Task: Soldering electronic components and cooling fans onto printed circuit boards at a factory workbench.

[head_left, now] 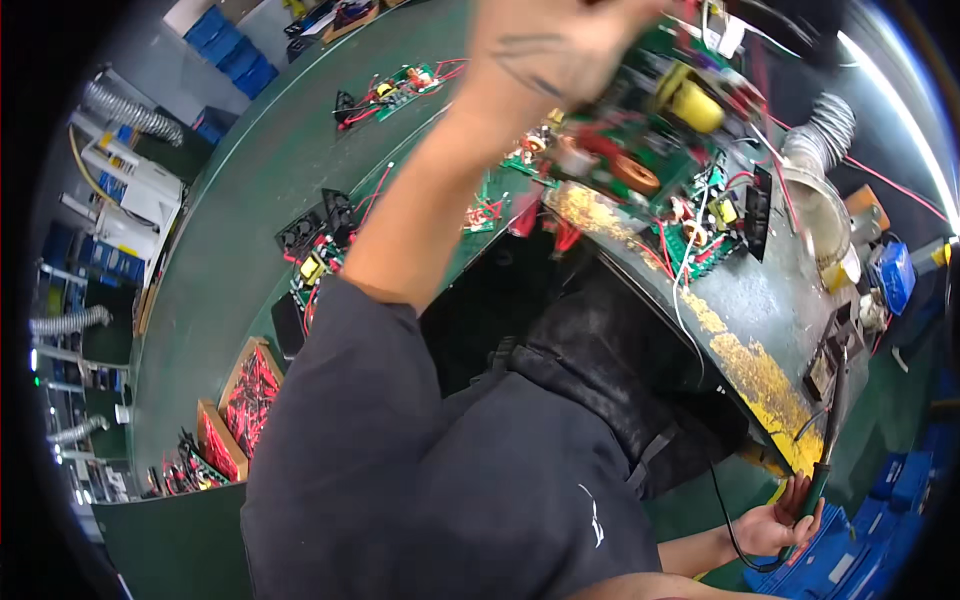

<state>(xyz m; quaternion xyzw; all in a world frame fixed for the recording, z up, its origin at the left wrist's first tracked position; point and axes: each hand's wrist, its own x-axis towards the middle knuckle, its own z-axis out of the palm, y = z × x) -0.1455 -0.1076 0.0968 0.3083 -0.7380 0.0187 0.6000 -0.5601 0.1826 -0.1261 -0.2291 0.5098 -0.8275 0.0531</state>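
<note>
My left hand (560, 50), blurred, is raised at the top edge, with its fingers partly cut off. It appears to hold a green circuit board (640, 135), also smeared by motion, which carries a yellow transformer (692, 100) and a copper coil (634, 174). At the lower right, my right hand (775, 526) is closed around the green handle of a soldering iron (815, 490), its metal shaft pointing up. The iron's black cord loops below the hand. Another circuit board (695, 235) with white and red wires lies on the bench under the raised one.
The grey bench (760, 320) has a worn yellow edge. On it are an iron stand (832, 350) and a fume duct (820, 140). More boards (315, 260) sit on the green conveyor (210, 330), near a cardboard box of red wires (250, 395). Blue bins (860, 550) stand lower right.
</note>
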